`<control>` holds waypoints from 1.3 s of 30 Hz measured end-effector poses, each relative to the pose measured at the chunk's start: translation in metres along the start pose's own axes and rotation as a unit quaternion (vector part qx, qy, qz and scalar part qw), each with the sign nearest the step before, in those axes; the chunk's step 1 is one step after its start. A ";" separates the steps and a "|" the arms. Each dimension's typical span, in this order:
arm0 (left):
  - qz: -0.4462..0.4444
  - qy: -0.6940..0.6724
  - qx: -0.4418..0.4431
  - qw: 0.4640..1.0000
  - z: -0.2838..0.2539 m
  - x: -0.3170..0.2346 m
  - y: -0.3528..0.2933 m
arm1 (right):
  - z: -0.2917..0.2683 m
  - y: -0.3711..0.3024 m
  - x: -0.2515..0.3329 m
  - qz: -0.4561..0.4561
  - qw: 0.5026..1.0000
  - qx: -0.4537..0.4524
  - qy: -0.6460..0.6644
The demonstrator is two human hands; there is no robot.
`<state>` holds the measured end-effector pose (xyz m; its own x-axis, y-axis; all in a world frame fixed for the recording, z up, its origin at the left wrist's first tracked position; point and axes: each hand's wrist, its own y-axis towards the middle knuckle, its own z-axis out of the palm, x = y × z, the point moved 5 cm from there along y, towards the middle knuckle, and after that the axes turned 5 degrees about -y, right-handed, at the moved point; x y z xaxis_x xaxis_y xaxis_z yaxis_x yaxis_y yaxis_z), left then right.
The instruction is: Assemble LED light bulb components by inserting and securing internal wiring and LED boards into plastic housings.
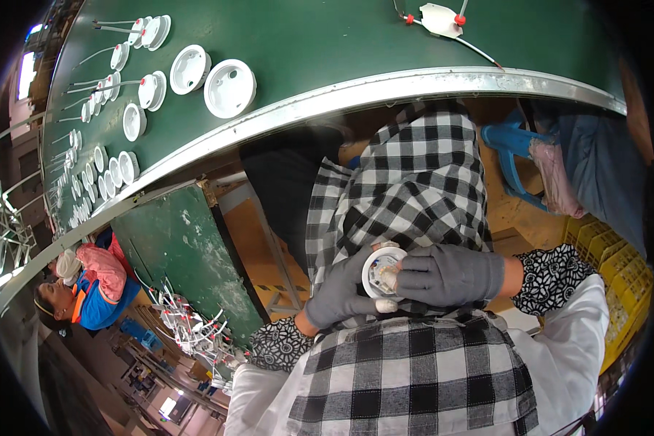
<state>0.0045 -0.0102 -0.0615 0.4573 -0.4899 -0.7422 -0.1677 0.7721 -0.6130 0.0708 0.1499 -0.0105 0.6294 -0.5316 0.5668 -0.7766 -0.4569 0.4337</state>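
Over my lap, a round white cup-shaped housing (371,275) is turned so that its open side shows, with small parts inside that are too small to name. My left hand (339,289), in a grey glove, curls round the housing's left side, its thumb along the lower rim. From the right, my gloved right hand (447,276) reaches over the rim, fingertips pressed together inside the opening. Whether those fingertips pinch a separate part is hidden. Both gloves leave pale fingertips showing.
Ahead lies a green bench (327,36) with a metal edge (341,98), bearing rows of white housings (229,89), some with wires. A green side table (189,251) holds a tangle of wired parts (189,323). Yellow crates (621,283) stand right; a person (98,283) sits left.
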 end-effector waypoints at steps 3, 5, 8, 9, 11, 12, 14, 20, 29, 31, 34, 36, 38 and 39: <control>0.005 0.035 0.005 0.999 0.003 -0.008 0.001 | -0.001 -0.005 0.001 -0.012 1.000 0.006 -0.019; 0.000 0.059 0.008 0.998 0.006 -0.016 0.002 | -0.007 -0.004 0.001 -0.007 1.000 0.005 0.024; 0.002 0.049 0.001 0.999 0.007 -0.018 0.005 | -0.006 -0.001 0.002 0.015 0.999 0.025 0.021; 0.006 0.077 0.004 0.997 0.006 -0.018 0.005 | -0.006 0.001 0.000 0.017 0.999 0.025 0.021; 0.009 0.106 0.008 0.994 0.007 -0.016 0.004 | -0.008 0.004 0.001 -0.020 1.000 0.013 0.020; 0.012 0.104 0.001 0.995 0.006 -0.010 0.004 | -0.008 0.004 0.001 -0.019 1.000 0.012 0.020; 0.015 0.101 -0.005 0.995 0.005 -0.008 0.004 | -0.001 0.002 0.001 -0.013 0.995 0.082 0.047; 0.017 0.110 -0.008 0.994 0.007 -0.016 0.006 | 0.004 -0.006 0.002 -0.031 0.999 0.019 0.030; 0.023 0.088 -0.002 0.996 0.004 -0.007 0.006 | 0.017 -0.014 0.000 -0.004 0.999 0.042 -0.010; 0.037 0.120 0.023 0.992 0.006 -0.003 0.005 | 0.011 -0.008 -0.010 -0.020 0.999 0.042 -0.001; 0.039 0.125 0.027 0.991 0.007 -0.010 0.002 | 0.010 -0.004 -0.016 -0.036 0.998 0.041 -0.011; 0.044 0.124 0.031 0.991 0.008 -0.017 0.002 | 0.009 -0.001 -0.015 -0.034 0.998 0.042 -0.031; 0.047 0.126 0.033 0.990 0.009 -0.018 0.001 | 0.004 0.004 -0.019 0.061 0.996 0.026 -0.052; 0.049 0.114 0.025 0.992 0.009 -0.014 -0.001 | 0.004 0.005 -0.021 0.061 0.996 0.025 -0.051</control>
<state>0.0056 -0.0007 -0.0482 0.2312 -0.4851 -0.8434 -0.1567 0.8370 -0.5244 0.0541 0.1559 -0.0228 0.5313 -0.6546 0.5378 -0.8471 -0.4182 0.3279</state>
